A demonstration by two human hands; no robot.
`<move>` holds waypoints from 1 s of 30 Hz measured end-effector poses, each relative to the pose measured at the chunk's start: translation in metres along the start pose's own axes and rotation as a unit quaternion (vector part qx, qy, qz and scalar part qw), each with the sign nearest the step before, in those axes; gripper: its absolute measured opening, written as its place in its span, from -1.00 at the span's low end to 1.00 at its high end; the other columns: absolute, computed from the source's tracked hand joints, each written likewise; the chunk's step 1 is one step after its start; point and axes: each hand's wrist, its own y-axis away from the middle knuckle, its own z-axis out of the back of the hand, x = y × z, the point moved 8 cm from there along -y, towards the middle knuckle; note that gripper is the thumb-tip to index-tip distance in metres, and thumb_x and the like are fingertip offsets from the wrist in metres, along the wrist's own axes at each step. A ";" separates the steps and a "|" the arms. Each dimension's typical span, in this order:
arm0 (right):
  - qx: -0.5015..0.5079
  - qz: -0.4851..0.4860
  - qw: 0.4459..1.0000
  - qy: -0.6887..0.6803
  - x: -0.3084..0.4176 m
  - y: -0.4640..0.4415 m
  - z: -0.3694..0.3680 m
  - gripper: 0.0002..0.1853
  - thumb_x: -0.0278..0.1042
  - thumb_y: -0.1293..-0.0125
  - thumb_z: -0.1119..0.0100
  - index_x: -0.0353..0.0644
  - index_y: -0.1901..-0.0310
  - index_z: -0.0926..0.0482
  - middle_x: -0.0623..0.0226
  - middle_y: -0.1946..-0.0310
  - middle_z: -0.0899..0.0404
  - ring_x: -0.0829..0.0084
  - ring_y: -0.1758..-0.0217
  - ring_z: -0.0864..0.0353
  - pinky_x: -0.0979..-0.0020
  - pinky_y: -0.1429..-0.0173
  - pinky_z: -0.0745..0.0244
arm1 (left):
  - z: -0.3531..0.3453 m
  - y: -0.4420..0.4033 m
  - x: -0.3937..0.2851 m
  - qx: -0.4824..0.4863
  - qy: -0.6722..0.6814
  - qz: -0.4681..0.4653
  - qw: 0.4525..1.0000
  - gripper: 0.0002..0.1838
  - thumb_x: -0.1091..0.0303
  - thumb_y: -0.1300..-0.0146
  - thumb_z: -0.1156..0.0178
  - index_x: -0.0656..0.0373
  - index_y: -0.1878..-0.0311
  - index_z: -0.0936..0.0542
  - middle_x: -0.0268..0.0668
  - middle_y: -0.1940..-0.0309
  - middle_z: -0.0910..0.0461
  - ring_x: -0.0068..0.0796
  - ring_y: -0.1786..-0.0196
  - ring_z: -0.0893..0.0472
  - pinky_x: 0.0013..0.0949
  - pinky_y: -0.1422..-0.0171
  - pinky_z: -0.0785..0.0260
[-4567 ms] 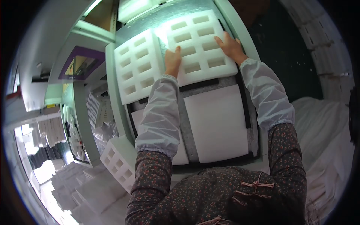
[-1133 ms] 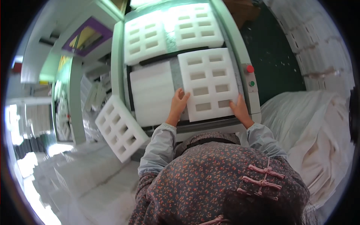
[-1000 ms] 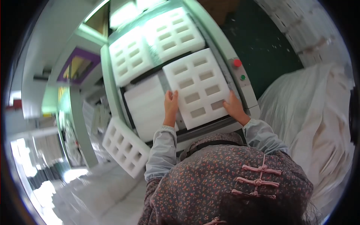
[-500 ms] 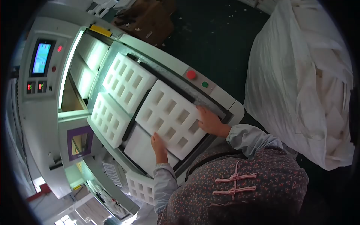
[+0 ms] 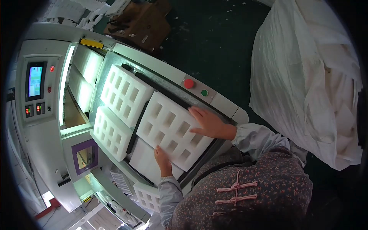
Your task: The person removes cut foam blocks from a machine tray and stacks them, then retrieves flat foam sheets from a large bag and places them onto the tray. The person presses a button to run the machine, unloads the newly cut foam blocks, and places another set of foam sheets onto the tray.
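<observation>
A white foam tray point(image 5: 177, 119) with rows of rectangular pockets lies at the near right of the machine bed. My right hand point(image 5: 211, 123) rests on its right corner, fingers spread. Against the tray's lower-left edge is my left hand point(image 5: 164, 163), its fingers stretched along that side; they do not appear wrapped round it. Beside the left hand lies a flat white sheet point(image 5: 143, 157) without pockets. Two more pocketed foam trays, a farther upper tray point(image 5: 122, 89) and a left tray point(image 5: 108, 128), sit beyond a black divider bar point(image 5: 135, 135).
A lit machine opening point(image 5: 82, 76) is at the far end of the bed. The control panel point(image 5: 36, 82) stands left. A red button point(image 5: 188, 83) and green button point(image 5: 204, 92) line the right rim. A large white sack point(image 5: 285, 76) stands right; a cardboard box point(image 5: 147, 25) lies behind.
My right hand has shifted from gripping the tray's right edge to lying spread over its corner. The left hand stays at the lower edge. The whole view has shifted slightly.
</observation>
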 end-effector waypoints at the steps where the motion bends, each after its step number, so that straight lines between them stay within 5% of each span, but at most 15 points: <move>1: 0.002 -0.002 1.000 -0.001 0.005 -0.012 -0.003 -0.30 -0.07 -0.18 -0.11 -0.28 -0.26 -0.14 -0.04 -0.21 -0.24 0.05 -0.25 -0.27 0.22 -0.23 -0.26 | 0.000 0.000 0.001 -0.003 0.002 0.001 1.000 -0.70 0.18 -0.40 0.14 0.21 0.28 -0.42 -0.46 0.46 -0.34 -0.71 0.42 -0.26 -0.59 0.32 -0.16; 3: -0.077 0.115 0.990 0.015 0.037 -0.035 0.006 -0.43 -0.19 -0.23 -0.05 -0.33 -0.21 -0.23 0.02 -0.29 -0.17 0.11 -0.34 -0.19 0.25 -0.30 -0.18 | 0.000 0.001 0.001 -0.010 0.007 0.001 1.000 -0.70 0.17 -0.40 0.14 0.21 0.28 -0.42 -0.45 0.46 -0.34 -0.71 0.42 -0.26 -0.59 0.31 -0.16; 21: -0.037 0.260 0.947 0.186 0.043 -0.052 -0.046 -0.68 -0.44 -0.19 0.02 -0.37 0.03 -0.44 0.04 -0.26 -0.21 0.12 -0.38 -0.14 0.27 -0.40 -0.08 | 0.012 0.004 0.001 -0.100 -0.018 -0.007 0.995 -0.65 0.12 -0.35 0.10 0.25 0.37 -0.40 -0.35 0.49 -0.34 -0.57 0.42 -0.25 -0.44 0.30 -0.20; 23: -0.021 0.299 0.935 0.191 0.058 -0.048 -0.039 -0.72 -0.46 -0.18 0.04 -0.36 0.08 -0.46 0.02 -0.22 -0.26 0.13 -0.37 -0.15 0.27 -0.41 -0.06 | 0.019 0.017 -0.027 -0.021 -0.083 -0.149 0.985 -0.65 0.16 -0.31 0.04 0.33 0.13 -0.45 -0.16 0.26 -0.49 -0.38 0.21 -0.44 -0.37 0.02 -0.29; 25: 0.003 0.251 0.968 -0.001 0.025 -0.054 -0.050 -0.71 -0.47 -0.19 0.07 -0.34 0.06 -0.46 0.01 -0.20 -0.29 0.13 -0.35 -0.18 0.29 -0.39 -0.07 | 0.055 0.052 -0.034 -0.191 -0.045 -0.160 0.967 -0.55 0.20 -0.29 -0.01 0.35 -0.11 -0.39 -0.04 -0.05 -0.46 -0.21 -0.11 -0.44 -0.34 -0.22 -0.22; 28: -0.026 0.296 0.941 0.160 0.042 -0.053 -0.049 -0.73 -0.48 -0.17 0.05 -0.29 0.09 -0.49 0.08 -0.18 -0.33 0.18 -0.28 -0.28 0.33 -0.28 -0.23 | 0.150 0.110 -0.037 -0.294 -0.132 -0.176 0.930 -0.45 0.23 -0.26 -0.06 0.34 -0.25 -0.29 -0.03 -0.23 -0.33 -0.15 -0.29 -0.31 -0.33 -0.34 -0.13; 30: 0.002 0.302 0.931 0.205 0.040 -0.058 -0.053 -0.71 -0.45 -0.16 0.01 -0.30 0.06 -0.48 0.07 -0.19 -0.33 0.16 -0.26 -0.29 0.30 -0.23 -0.27 | 0.233 0.145 0.002 -0.415 -0.168 -0.155 0.880 -0.48 0.25 -0.24 -0.08 0.35 -0.20 -0.33 -0.02 -0.18 -0.38 -0.13 -0.23 -0.36 -0.32 -0.30 -0.18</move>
